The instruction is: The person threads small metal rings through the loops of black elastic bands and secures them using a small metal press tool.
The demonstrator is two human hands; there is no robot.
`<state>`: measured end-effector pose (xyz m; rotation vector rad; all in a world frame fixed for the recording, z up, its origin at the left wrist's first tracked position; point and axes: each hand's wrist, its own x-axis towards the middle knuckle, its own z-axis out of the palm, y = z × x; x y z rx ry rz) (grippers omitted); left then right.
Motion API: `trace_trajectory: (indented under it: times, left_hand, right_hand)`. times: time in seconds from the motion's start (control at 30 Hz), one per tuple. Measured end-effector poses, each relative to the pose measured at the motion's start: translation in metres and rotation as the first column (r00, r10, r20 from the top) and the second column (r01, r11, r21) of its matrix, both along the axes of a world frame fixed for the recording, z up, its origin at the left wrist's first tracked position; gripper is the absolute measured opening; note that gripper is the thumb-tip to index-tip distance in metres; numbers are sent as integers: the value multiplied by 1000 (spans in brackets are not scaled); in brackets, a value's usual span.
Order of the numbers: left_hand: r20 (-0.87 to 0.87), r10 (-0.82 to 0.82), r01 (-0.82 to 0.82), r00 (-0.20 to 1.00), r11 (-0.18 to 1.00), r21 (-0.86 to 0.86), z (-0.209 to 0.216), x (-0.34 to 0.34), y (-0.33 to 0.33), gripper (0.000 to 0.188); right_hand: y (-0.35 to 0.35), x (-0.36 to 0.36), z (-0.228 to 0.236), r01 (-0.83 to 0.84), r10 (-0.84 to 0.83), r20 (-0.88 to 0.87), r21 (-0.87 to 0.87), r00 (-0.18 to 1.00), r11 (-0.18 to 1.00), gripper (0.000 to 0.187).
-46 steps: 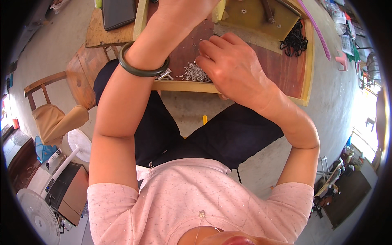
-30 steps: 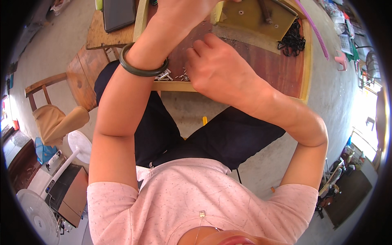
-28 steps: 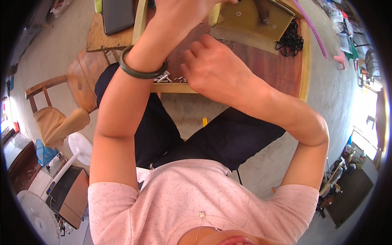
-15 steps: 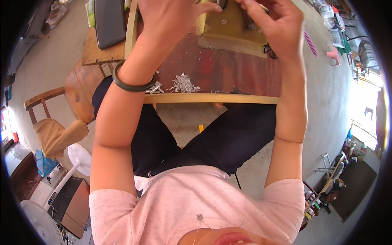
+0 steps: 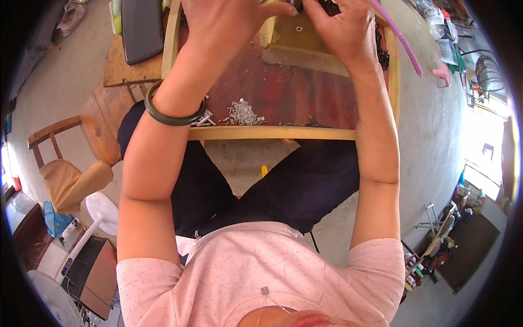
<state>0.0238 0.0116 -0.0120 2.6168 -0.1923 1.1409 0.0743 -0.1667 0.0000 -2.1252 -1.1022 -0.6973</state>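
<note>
My left hand (image 5: 229,24), with a dark bangle (image 5: 177,113) on the forearm, reaches to the top edge of the view. Its thumb points right, the tip by a small dark part; its other fingers are mostly cut off. My right hand (image 5: 346,30) is close to that thumb, its fingers curled in beside something dark I cannot make out. Beneath both hands is a yellowish block-like fixture (image 5: 302,41) with a small round screw or hole on top. A heap of small silvery metal pieces (image 5: 243,113) lies at the near edge of the reddish tabletop (image 5: 305,90).
A pale wooden rim (image 5: 272,132) borders the tabletop. Small dark pins (image 5: 316,123) lie along it, and black pieces (image 5: 383,52) sit at the right side. A purple coiled tube (image 5: 400,35) arches over the right edge. A wooden chair (image 5: 101,125) stands at left.
My right hand has moved left and inward, closer to my left thumb. The purple coiled tube shows more of its length. My left hand has hardly moved.
</note>
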Motion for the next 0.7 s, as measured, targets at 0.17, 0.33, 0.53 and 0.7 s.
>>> trace_trajectory:
  times: [0.17, 0.33, 0.53, 0.7]
  left_hand:
    - [-7, -7, 7, 1000, 1000, -10, 0, 1, 0, 53]
    - [-22, 7, -7, 1000, 1000, -14, 0, 1, 0, 54]
    - [-60, 5, -6, 998, 1000, -20, 1, 0, 0, 54]
    - [-21, -10, 9, 1000, 1000, -22, 1, 0, 1, 55]
  right_hand:
    - [3, -2, -1, -6, 6, 52, 1, 999, 1000, 14]
    - [16, -16, 6, 197, -165, 222, -128, 961, 972, 19]
    - [7, -10, 11, 41, -41, -54, 7, 998, 999, 17]
    - [12, -5, 8, 127, -114, -290, 24, 950, 992, 19]
